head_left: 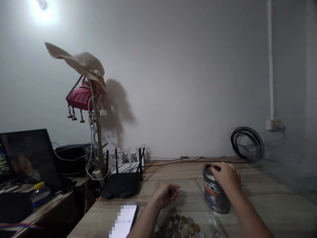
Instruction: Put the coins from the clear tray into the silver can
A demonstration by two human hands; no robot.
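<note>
A metal tin can point(215, 195) with a printed label stands upright on the wooden table. My right hand point(229, 177) is at its top, thumb and fingers bent together over the rim. Whatever is between those fingertips is hidden. To the left, my left hand point(169, 195) hovers above the table with its fingers loosely curled and apart, and nothing shows in it. Several loose coins point(184, 228) lie below it, silver and brownish, on what looks like a clear plastic sheet point(198, 188). A phone point(125, 219) with a lit screen rests by my left forearm.
A black router point(121, 185) with upright antennas sits at the table's back left, among white cables. Behind it a wooden stand point(99, 145) carries a hat point(85, 62) and a pink bag point(80, 97). Coiled black cable point(247, 142) leans against the wall at right.
</note>
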